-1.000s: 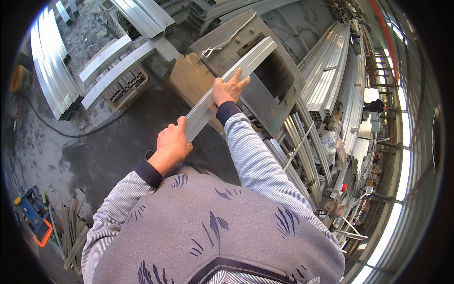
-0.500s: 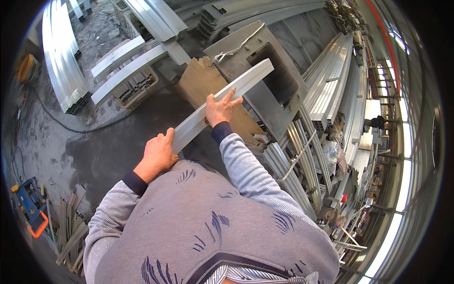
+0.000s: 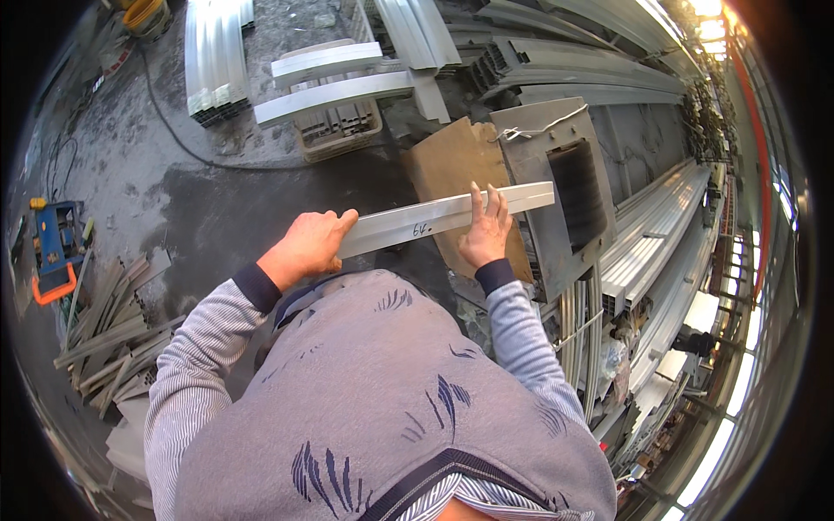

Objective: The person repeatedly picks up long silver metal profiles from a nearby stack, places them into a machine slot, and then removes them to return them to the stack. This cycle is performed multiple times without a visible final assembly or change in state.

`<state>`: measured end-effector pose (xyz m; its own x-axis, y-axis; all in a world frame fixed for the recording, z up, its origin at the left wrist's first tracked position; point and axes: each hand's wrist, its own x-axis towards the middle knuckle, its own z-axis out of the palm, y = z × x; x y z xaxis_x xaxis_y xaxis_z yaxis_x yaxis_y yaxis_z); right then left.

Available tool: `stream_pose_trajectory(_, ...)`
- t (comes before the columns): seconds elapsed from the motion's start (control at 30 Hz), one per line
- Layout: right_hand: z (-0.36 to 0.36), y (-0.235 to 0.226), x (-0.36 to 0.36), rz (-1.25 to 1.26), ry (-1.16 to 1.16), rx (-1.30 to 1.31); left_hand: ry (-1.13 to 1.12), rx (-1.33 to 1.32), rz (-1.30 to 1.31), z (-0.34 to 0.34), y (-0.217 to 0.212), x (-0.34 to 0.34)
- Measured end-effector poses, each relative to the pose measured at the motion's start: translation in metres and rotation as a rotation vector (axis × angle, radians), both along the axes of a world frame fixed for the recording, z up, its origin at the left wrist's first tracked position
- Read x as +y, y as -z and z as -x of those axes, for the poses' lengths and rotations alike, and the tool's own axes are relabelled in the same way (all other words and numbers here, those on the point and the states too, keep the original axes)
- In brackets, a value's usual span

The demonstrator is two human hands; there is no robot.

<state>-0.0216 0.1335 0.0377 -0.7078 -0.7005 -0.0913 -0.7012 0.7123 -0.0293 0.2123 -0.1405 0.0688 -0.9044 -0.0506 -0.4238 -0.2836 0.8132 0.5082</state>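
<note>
Holding a short length of pale metal profile (image 3: 439, 217) level in front of my chest, I have both hands on it. My left hand (image 3: 308, 247) is closed around its left end, fingers wrapped over the top edge. My right hand (image 3: 486, 233) lies further along, palm under the bar and fingers extended flat up across its face; this hand is not curled shut. The profile runs left to right, its right end rising slightly, and it bears a handwritten mark between my hands.

The right end of the profile sits above a grey metal machine housing (image 3: 543, 165) with a dark roller-shaped part (image 3: 578, 193) in its opening. A brown cardboard sheet (image 3: 456, 165) lies just beside the housing, under the bar. Long bundled profiles (image 3: 660, 252) are stacked to my right. On the concrete floor (image 3: 217, 208) to my left lie offcut pieces (image 3: 109, 321) and a blue tool (image 3: 56, 239).
</note>
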Motion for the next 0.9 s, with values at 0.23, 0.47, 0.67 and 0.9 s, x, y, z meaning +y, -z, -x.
stream_pose_trajectory(0.23,0.034,-0.008,-0.053,0.135,-0.423,-0.150,0.076,0.111,0.383,-0.009,-0.048,-0.048)
stream_pose_trajectory(0.47,0.052,-0.062,-0.073,0.660,0.186,-0.137,-0.609,1.050,0.365,0.026,-0.068,-0.048)
stream_pose_trajectory(0.67,0.108,-0.043,-0.051,1.040,0.658,-0.291,-0.241,0.174,-0.273,0.079,0.021,0.069)
stream_pose_trajectory(0.9,0.142,0.019,0.006,1.365,1.152,-0.711,-0.310,0.015,-0.353,0.117,0.065,0.111)
